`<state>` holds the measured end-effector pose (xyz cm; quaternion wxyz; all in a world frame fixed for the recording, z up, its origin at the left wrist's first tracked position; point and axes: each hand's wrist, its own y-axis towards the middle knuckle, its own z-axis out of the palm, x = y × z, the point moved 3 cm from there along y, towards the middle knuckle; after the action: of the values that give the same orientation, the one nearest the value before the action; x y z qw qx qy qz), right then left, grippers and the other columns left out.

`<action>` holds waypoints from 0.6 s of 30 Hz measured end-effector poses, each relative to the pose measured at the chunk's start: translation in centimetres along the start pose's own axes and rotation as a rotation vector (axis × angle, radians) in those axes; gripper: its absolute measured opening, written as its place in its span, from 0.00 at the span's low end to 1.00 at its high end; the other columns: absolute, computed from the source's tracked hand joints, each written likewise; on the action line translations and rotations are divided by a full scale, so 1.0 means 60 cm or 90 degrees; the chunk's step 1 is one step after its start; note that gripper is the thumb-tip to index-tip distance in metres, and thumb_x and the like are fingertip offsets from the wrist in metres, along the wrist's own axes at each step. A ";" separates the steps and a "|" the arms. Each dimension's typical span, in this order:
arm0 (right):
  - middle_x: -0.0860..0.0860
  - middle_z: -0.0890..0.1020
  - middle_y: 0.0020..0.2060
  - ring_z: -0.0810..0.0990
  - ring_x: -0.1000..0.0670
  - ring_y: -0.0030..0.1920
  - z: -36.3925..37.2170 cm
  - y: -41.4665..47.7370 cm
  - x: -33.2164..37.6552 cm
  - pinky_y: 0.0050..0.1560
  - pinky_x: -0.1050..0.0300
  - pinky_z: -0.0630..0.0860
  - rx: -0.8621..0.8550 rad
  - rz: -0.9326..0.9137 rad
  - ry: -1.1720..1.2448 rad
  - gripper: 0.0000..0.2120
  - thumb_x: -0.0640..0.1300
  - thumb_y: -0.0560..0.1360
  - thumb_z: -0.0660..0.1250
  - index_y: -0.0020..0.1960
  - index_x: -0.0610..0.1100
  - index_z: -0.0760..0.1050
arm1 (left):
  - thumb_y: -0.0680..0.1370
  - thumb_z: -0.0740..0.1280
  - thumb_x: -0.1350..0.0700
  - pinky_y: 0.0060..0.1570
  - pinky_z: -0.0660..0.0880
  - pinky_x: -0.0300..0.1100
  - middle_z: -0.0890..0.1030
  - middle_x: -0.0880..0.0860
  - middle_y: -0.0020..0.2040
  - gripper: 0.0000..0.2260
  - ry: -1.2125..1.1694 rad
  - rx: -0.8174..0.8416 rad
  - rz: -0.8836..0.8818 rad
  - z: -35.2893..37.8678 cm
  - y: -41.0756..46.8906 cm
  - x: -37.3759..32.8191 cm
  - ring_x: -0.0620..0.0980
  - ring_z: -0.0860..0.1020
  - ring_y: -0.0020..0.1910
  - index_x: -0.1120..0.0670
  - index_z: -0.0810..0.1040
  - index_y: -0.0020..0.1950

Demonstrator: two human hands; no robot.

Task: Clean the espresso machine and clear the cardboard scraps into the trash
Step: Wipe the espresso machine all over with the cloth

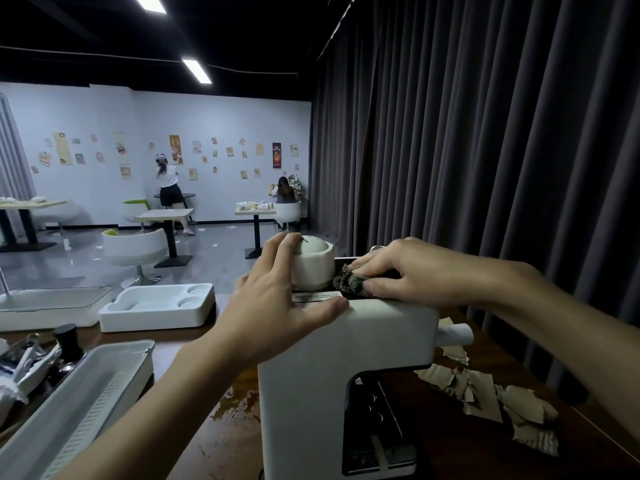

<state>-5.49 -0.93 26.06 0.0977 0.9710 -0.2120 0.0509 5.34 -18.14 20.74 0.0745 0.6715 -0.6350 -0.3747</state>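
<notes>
Wiping the top of the espresso machine [346, 358]

The machine sits up front on the wooden table [450, 452], with torn cardboard scraps [491, 393] on the table just to its right. Up top, the left hand [277, 299] lies spread out, fingertips against the round cap [311, 268]. The right hand [398, 275] pinches a dark cloth [349, 282] beside that cap.

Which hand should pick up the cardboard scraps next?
Probably the right hand: the cardboard scraps lie on the table on its side of the espresso machine. It would need to release the cloth first. The left hand rests on the machine's top, farther away.
</notes>
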 end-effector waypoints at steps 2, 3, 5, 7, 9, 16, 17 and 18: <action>0.53 0.78 0.64 0.74 0.54 0.65 0.001 0.028 -0.007 0.68 0.55 0.69 0.011 0.022 -0.020 0.14 0.49 0.80 0.64 0.63 0.51 0.79 | 0.63 0.60 0.22 0.68 0.67 0.57 0.55 0.37 0.74 0.47 0.005 0.005 0.000 0.000 0.000 0.001 0.49 0.66 0.70 0.43 0.52 0.76; 0.52 0.78 0.64 0.74 0.51 0.65 0.002 0.044 -0.013 0.68 0.51 0.69 0.011 0.036 -0.028 0.14 0.49 0.80 0.63 0.63 0.50 0.79 | 0.63 0.60 0.22 0.68 0.67 0.57 0.54 0.37 0.74 0.47 0.007 0.009 0.000 0.001 0.000 0.002 0.49 0.66 0.71 0.42 0.52 0.76; 0.53 0.77 0.66 0.73 0.52 0.67 0.005 0.074 -0.023 0.70 0.52 0.67 0.006 0.065 -0.033 0.15 0.48 0.79 0.63 0.65 0.51 0.78 | 0.63 0.60 0.22 0.68 0.67 0.57 0.54 0.37 0.75 0.46 0.010 0.010 -0.002 0.001 0.000 0.003 0.50 0.66 0.71 0.41 0.51 0.76; 0.55 0.82 0.58 0.77 0.53 0.61 0.010 0.097 -0.031 0.66 0.52 0.71 -0.007 0.079 -0.021 0.13 0.48 0.79 0.63 0.62 0.54 0.79 | 0.63 0.60 0.22 0.68 0.67 0.56 0.54 0.37 0.75 0.46 0.011 0.006 -0.006 0.001 0.001 0.003 0.50 0.66 0.72 0.41 0.51 0.76; 0.57 0.84 0.51 0.79 0.54 0.55 0.015 0.105 -0.037 0.61 0.50 0.74 -0.014 0.084 -0.005 0.12 0.49 0.79 0.62 0.59 0.57 0.80 | 0.63 0.60 0.22 0.68 0.67 0.57 0.54 0.38 0.74 0.46 0.007 0.004 -0.005 0.001 0.000 0.003 0.50 0.66 0.71 0.40 0.51 0.75; 0.57 0.76 0.67 0.73 0.58 0.66 0.007 0.051 -0.019 0.69 0.55 0.68 0.012 0.059 0.012 0.18 0.52 0.79 0.64 0.68 0.53 0.74 | 0.63 0.60 0.23 0.68 0.67 0.57 0.55 0.37 0.73 0.46 0.006 0.003 -0.001 0.000 -0.001 0.000 0.49 0.67 0.69 0.42 0.52 0.75; 0.58 0.76 0.67 0.72 0.59 0.66 0.006 0.037 -0.013 0.69 0.56 0.68 0.009 0.048 0.011 0.19 0.53 0.79 0.64 0.68 0.53 0.74 | 0.63 0.60 0.23 0.68 0.67 0.57 0.55 0.37 0.73 0.46 0.004 0.002 -0.002 0.000 -0.001 -0.001 0.49 0.67 0.69 0.42 0.52 0.76; 0.58 0.75 0.68 0.71 0.59 0.67 0.005 0.022 -0.008 0.70 0.56 0.66 0.004 0.040 0.010 0.19 0.53 0.78 0.64 0.68 0.52 0.74 | 0.63 0.60 0.23 0.68 0.67 0.57 0.55 0.37 0.73 0.47 0.002 0.001 -0.002 0.000 -0.001 -0.001 0.48 0.66 0.69 0.42 0.52 0.76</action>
<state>-6.45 -2.00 25.95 0.0944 0.9638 -0.2416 0.0624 5.39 -18.07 20.71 0.0741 0.6733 -0.6338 -0.3735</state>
